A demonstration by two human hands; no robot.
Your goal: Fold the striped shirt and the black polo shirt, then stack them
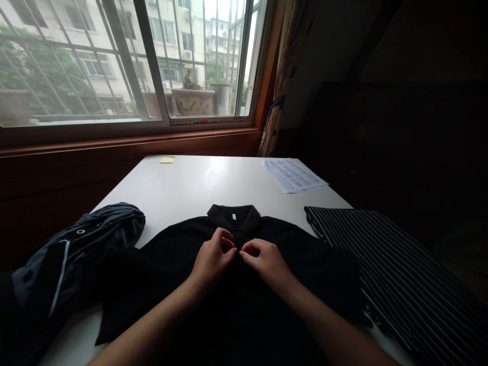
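Note:
A black short-sleeved polo shirt (pixel 168 254) lies spread face up, its collar (pixel 244 214) at the far end and a small white label inside the neck. Just below the collar, my left hand (pixel 214 255) has its thumb and curled fingers pinched at the front placket. Close beside it, my right hand (pixel 269 262) pinches the same placket with thumb and forefinger. The fingertips of both hands almost meet. Any button between them is too small and dark to make out.
The shirt rests on a white table (pixel 183 183). A crumpled dark garment (pixel 114 223) lies to the left, a black-and-white striped garment (pixel 381 254) to the right. Printed papers (pixel 295 175) and a yellow sticky note (pixel 167 159) sit farther back, before a barred window (pixel 168 124).

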